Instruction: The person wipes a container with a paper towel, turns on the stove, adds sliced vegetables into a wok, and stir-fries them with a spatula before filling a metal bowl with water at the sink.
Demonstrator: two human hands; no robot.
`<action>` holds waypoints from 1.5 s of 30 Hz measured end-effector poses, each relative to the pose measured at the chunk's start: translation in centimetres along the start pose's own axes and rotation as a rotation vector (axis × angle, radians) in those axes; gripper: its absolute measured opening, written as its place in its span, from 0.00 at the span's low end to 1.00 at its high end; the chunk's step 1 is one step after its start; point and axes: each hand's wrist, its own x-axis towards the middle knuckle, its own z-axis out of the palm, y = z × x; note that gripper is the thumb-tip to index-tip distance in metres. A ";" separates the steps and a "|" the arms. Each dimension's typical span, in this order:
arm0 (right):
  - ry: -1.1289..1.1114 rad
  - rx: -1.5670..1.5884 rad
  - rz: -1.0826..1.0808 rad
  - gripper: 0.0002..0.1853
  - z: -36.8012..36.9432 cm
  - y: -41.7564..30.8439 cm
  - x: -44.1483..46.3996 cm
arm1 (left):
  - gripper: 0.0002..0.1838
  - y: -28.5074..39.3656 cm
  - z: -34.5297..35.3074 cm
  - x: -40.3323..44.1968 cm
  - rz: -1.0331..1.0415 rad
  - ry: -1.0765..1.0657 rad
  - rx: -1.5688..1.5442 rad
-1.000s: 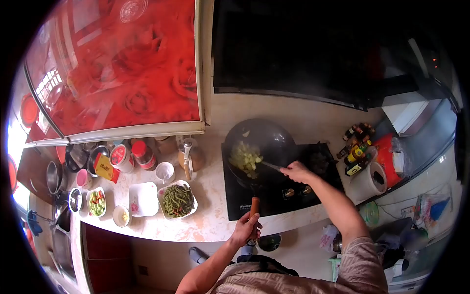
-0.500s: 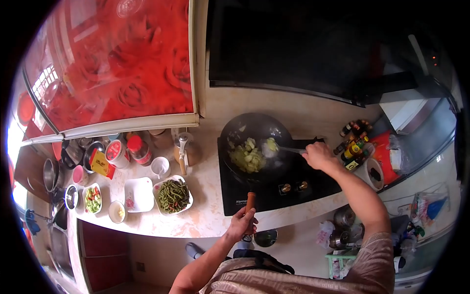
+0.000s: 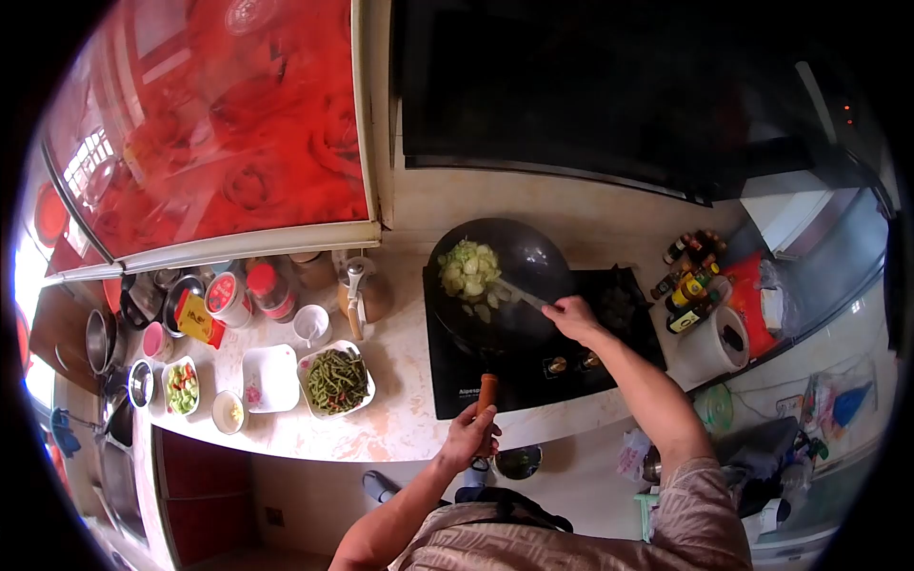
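Note:
A dark wok sits on the black gas stove, with pale green vegetable slices gathered at its left side. My left hand is closed round the wok's wooden handle at the front of the stove. In my right hand is the handle of a metal spatula, whose blade end touches the slices. Light haze hangs over the wok.
Left of the stove stand a dish of green beans, a white dish, a small bowl, a plate of chopped vegetables and jars. Sauce bottles and a white container stand right. A range hood hangs above.
My right hand has drawn back leftward and down from its place half a second ago. The slices have shifted up to the wok's left side. My left hand has kept hold of the handle.

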 end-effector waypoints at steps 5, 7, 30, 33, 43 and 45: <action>0.114 -0.507 -0.178 0.15 -4.4 -5.3 -2.4 | 0.17 -0.2 -0.2 0.3 -0.014 -0.005 -0.006; 0.141 -0.657 -0.287 0.14 -6.5 -6.6 -3.7 | 0.17 -0.1 -0.1 0.2 -0.014 -0.009 -0.014; -0.186 -0.700 -0.010 0.20 -14.4 -5.5 -1.3 | 0.18 0.3 0.1 0.0 -0.024 0.018 0.016; -0.175 -0.644 -0.379 0.22 -12.8 0.8 0.6 | 0.20 -0.2 0.3 0.4 -0.009 0.026 0.062; -0.263 0.394 0.286 0.15 -1.8 -0.4 -1.0 | 0.31 -1.0 -8.8 -3.0 0.094 0.252 -0.004; -0.150 0.195 0.104 0.14 -2.1 1.0 -0.6 | 0.26 -1.8 -14.9 -5.6 0.173 0.473 -0.082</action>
